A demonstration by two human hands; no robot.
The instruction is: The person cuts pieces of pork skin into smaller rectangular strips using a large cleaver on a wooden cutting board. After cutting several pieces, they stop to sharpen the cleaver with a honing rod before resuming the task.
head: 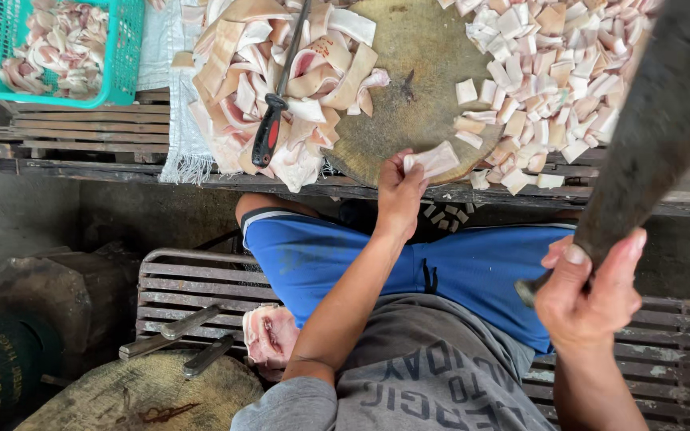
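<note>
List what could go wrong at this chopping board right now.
The cleaver is raised in the right hand while the left hand pins a pork strip at the board's edge; its fingers may be struck. Cut pieces crowd the rim and could fall off.

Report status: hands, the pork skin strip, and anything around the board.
Left hand pinching pork skin strip at chopping board edge. Right hand gripping raised cleaver. Cut squares piled right; uncut strips left.

The left hand [399, 191] pins a pork strip [434, 160] on the round chopping board [417, 72]; the right hand [588, 291] grips a raised cleaver [648, 128].
</note>
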